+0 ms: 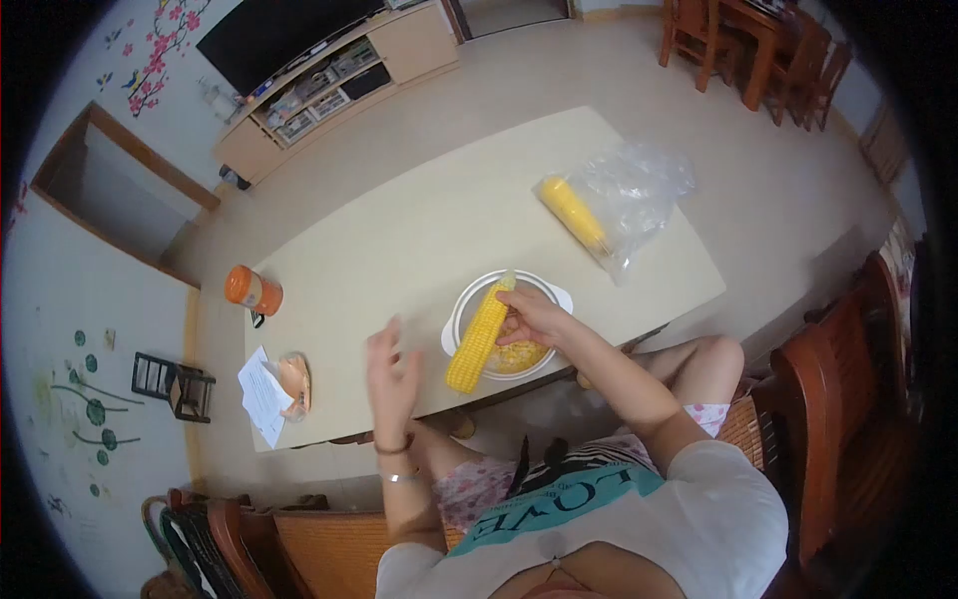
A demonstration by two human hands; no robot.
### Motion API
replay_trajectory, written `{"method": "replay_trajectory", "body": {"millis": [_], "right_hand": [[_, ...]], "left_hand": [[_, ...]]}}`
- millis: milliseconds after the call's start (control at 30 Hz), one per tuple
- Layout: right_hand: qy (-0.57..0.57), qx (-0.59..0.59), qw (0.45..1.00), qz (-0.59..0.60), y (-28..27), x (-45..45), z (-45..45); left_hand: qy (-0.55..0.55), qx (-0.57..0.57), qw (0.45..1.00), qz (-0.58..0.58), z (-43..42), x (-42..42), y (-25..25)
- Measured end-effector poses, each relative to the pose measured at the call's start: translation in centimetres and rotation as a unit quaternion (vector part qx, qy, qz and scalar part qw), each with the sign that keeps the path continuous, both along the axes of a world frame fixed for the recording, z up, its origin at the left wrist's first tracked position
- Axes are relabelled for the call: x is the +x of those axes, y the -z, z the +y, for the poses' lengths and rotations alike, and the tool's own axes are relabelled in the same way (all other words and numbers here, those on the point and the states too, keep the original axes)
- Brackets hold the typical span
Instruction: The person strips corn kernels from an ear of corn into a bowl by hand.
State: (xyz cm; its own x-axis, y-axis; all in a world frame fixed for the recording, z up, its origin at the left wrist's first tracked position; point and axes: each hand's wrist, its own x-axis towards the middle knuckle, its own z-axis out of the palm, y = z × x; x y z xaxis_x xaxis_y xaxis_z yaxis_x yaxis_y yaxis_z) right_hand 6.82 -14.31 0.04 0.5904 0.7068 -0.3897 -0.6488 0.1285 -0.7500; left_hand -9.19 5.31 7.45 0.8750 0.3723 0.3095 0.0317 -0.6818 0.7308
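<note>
An ear of yellow corn [477, 339] is in my right hand [531, 319], whose fingers and thumb grip it near its pale narrow end. It is tilted over a white two-handled pot [564, 299], its thick end reaching past the near left rim. Loose yellow kernels [521, 355] lie in the pot; the hand and the ear hide part of the inside. To the left of the pot, my left hand [394, 377] is raised with its fingers apart, slightly blurred, and holds nothing.
At the table's [399, 230] far right, another ear of corn [572, 212] lies in a clear plastic bag [639, 195]. An orange canister [253, 290], white papers [261, 394] and a clear container [294, 382] stand along the left edge. Wooden chairs [828, 389] flank me.
</note>
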Motion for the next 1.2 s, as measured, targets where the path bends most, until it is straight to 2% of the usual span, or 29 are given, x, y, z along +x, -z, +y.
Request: {"method": "replay_trajectory", "body": {"millis": [100, 167, 233, 300, 400, 467, 567, 667, 767, 867, 967, 1067, 1167, 1200], "right_hand": [[0.001, 0.007, 1.0, 0.012, 0.5, 0.2, 0.2], [0.001, 0.012, 1.0, 0.022, 0.6, 0.2, 0.2], [-0.001, 0.017, 1.0, 0.026, 0.3, 0.2, 0.1], [-0.003, 0.026, 0.999, 0.037, 0.3, 0.2, 0.2], [-0.008, 0.037, 0.998, 0.045, 0.3, 0.2, 0.1], [-0.014, 0.041, 0.998, 0.042, 0.2, 0.2, 0.2], [-0.014, 0.042, 0.998, 0.034, -0.2, 0.3, 0.0], [-0.006, 0.043, 0.998, 0.036, 0.1, -0.1, 0.0], [-0.004, 0.043, 0.999, 0.028, -0.2, 0.3, 0.1], [-0.016, 0.04, 0.999, 0.033, 0.0, 0.2, 0.1], [-0.033, 0.051, 0.998, 0.031, 1.1, 0.3, 0.2], [-0.025, 0.042, 0.998, 0.026, 0.4, 0.3, 0.1], [-0.014, 0.04, 0.999, 0.028, 0.2, 0.3, 0.0], [0.002, 0.034, 0.999, 0.031, 0.3, 0.1, 0.1]], "left_hand": [[-0.219, -0.082, 0.964, -0.129, 1.4, -7.3, 3.2], [-0.33, -0.161, 0.921, -0.132, -0.1, -11.7, 5.8], [-0.395, -0.035, 0.917, -0.043, -1.1, -16.8, 10.9], [-0.361, -0.22, 0.904, -0.061, -3.8, -20.2, 14.6], [-0.368, -0.208, 0.906, -0.033, -7.9, -21.6, 15.1], [-0.329, -0.187, 0.926, -0.002, -8.2, -22.7, 15.1], [-0.302, -0.211, 0.929, -0.04, -7.6, -22.1, 14.4], [-0.32, -0.201, 0.924, -0.066, -6.2, -18.9, 13.1], [-0.333, -0.185, 0.924, -0.023, -6.2, -19.8, 13.1], [-0.349, -0.282, 0.891, 0.066, -6.2, -22.6, 14.8], [-0.331, -0.141, 0.933, -0.015, -6.6, -20.8, 13.3], [-0.373, -0.108, 0.919, -0.071, -7.8, -17.7, 11.0], [-0.338, -0.214, 0.915, -0.055, -6.8, -21.2, 14.6], [-0.34, -0.219, 0.915, -0.007, -6.8, -22.5, 15.5]]}}
